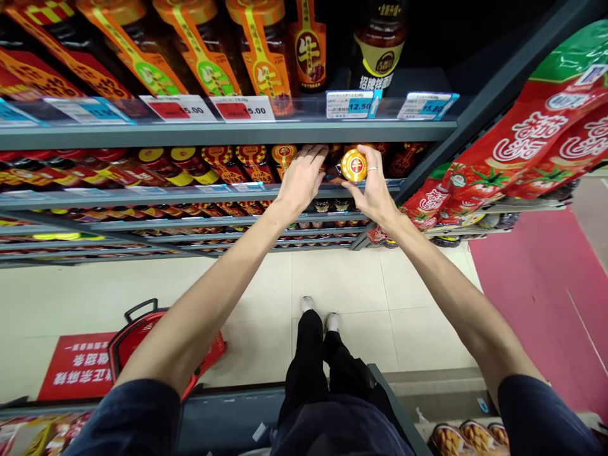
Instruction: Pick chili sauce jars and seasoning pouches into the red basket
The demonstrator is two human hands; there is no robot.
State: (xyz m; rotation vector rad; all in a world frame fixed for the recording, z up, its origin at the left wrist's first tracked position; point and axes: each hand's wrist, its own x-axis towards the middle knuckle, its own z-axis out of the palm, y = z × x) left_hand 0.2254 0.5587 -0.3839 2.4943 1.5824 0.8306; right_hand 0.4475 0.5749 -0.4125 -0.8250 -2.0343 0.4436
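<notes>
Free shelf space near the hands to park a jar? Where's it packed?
Free: top shelf, right of the dark-labelled bottle, above the blue price tag; floor tiles between the red basket and the shoes. Packed: the second shelf, jars lid to lid, where the left hand reaches in and the right hand grips the gold-lidded jar.

The jar (354,165) in the grip of the right hand (375,193) has a glossy gold lid with a metallic sheen. Above the jar, the shelf (228,134) edge is matt grey painted metal behind a clear, shiny plastic price strip (294,109). Right of the jar hang glossy red plastic pouches (536,136). Below the jar, the floor (342,278) is smooth pale tile, the basket (130,339) glossy red plastic, the sleeves (128,418) matt dark cloth.
</notes>
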